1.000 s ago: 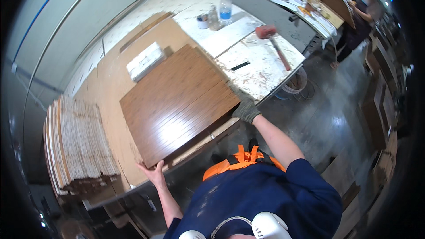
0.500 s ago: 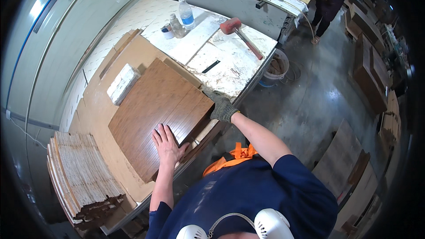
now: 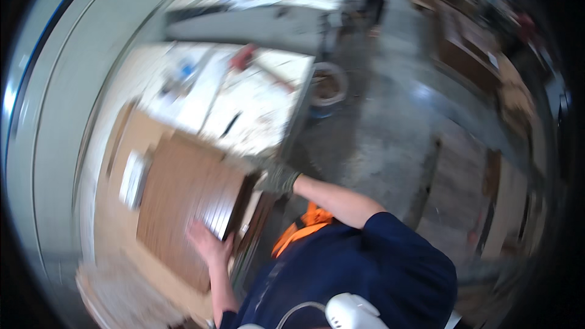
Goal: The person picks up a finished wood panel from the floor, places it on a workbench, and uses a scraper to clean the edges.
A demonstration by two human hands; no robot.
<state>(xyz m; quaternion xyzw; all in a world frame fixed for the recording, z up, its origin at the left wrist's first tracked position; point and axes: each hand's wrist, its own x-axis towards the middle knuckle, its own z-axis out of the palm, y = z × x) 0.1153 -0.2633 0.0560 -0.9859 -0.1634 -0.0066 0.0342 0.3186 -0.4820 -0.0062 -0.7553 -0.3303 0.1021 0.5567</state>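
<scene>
A brown wood-grain panel [image 3: 183, 192] with fine parallel lines lies on a tan board [image 3: 109, 225] on the bench. My bare left hand [image 3: 208, 245] rests on the panel near its close right edge, fingers stretched out flat. My right hand [image 3: 275, 176], in a dark grey-green knit glove, is at the panel's far right corner; blur hides its fingers and whether they grip the edge. Dark layers show beneath the panel along the side towards me. A white block [image 3: 132, 180] lies against the panel's left edge.
A red-headed mallet [image 3: 244, 58], a blurred bottle [image 3: 184, 70] and a small black strip [image 3: 231, 123] lie on the white bench top. Stacked thin sheets [image 3: 122, 295] stand at the near left. A bucket [image 3: 329, 88] stands by the bench; boards [image 3: 454, 189] lie at the right.
The whole view has swung, so the bench sits lower and further left, now blurred. My hands keep about the same places on the panel.
</scene>
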